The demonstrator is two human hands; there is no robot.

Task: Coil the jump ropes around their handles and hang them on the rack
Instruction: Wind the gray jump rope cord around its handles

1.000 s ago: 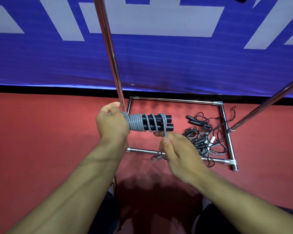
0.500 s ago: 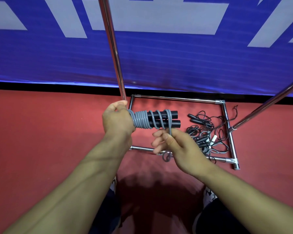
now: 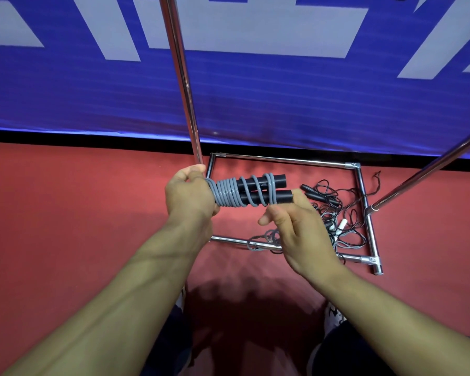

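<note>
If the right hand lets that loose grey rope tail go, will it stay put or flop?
Likely flops: the grey rope tail sags in slack loops below the right hand. The coils on the black handles look springy and unevenly spaced, so they may loosen unless the left hand holds them.

head view, looking down, hands (image 3: pixel 190 196) close

I see both forearms bare up to the frame edge, with no sleeves, no watch and no rings on the left hand (image 3: pixel 189 195) or the right hand (image 3: pixel 300 234). Below them I see dark navy trousers (image 3: pixel 345 348) and a white shoe with black pattern (image 3: pixel 333 314).
</note>
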